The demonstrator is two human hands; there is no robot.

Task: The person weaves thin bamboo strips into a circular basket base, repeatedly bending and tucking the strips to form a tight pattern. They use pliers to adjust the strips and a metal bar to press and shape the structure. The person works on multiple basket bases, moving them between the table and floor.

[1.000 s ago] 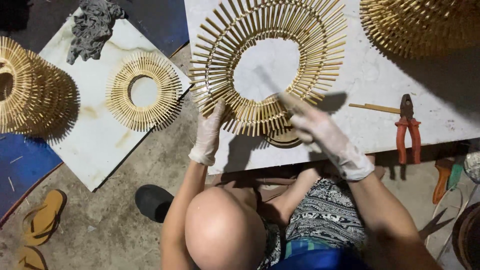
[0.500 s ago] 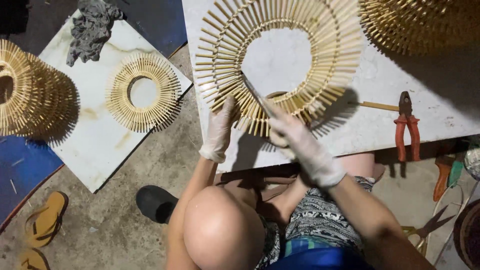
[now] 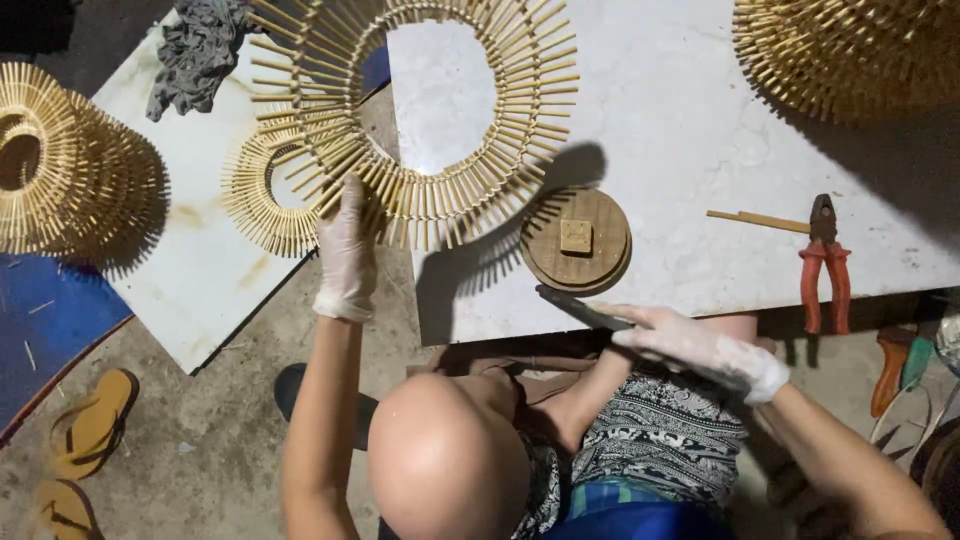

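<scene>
Nearest to me, my right hand [image 3: 700,345] in its thin white glove is curled around a dark, slim tool [image 3: 585,310] at the near edge of the white marble slab [image 3: 690,140]; the fingers are closed on its handle, the tip pointing left. Just beyond it lies a round wooden disc with a small square block [image 3: 577,240] at its centre, flat on the slab and touched by neither hand.

My left hand [image 3: 345,250], gloved too, pinches the lower left rim of the big sunburst ring of pale bamboo sticks [image 3: 420,110], thumb and fingers grasping the spokes, holding it tilted over the slab's left edge. I judge the ring largely built: spokes run all the way round, and the disc is not yet joined to it.

To the right lie red-handled pliers [image 3: 825,260]. Further left, a smaller bamboo ring [image 3: 265,205] rests on a second slab.
</scene>
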